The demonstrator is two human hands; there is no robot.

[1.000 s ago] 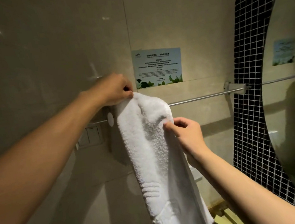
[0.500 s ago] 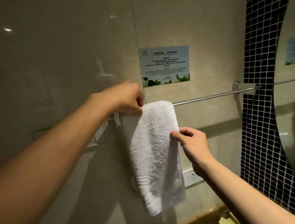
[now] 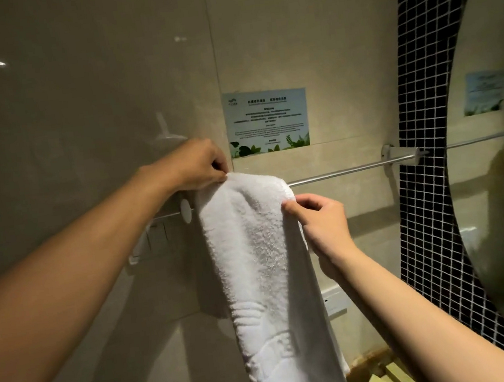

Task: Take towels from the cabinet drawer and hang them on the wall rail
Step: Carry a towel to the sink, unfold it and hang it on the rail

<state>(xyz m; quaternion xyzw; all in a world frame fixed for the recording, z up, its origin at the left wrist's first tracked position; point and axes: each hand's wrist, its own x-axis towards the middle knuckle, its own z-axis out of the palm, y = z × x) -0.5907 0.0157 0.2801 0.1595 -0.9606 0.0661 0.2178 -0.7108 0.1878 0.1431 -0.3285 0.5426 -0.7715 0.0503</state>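
A white towel hangs folded over the left end of the metal wall rail and drapes down in front of the wall. My left hand pinches the towel's top left corner at the rail. My right hand pinches the towel's upper right edge just below the rail. The rail runs right to a bracket beside the mosaic strip. The rail's left stretch is hidden behind the towel and my left hand. No cabinet drawer is in view.
A printed notice is stuck on the beige tiled wall above the rail. A black mosaic strip borders a round mirror on the right. A wall socket sits below the towel. Switches lie under my left forearm.
The towel's front part now hangs lower and longer than half a second ago. My right hand has moved up its right edge, closer to the rail. My left hand stays at the top corner.
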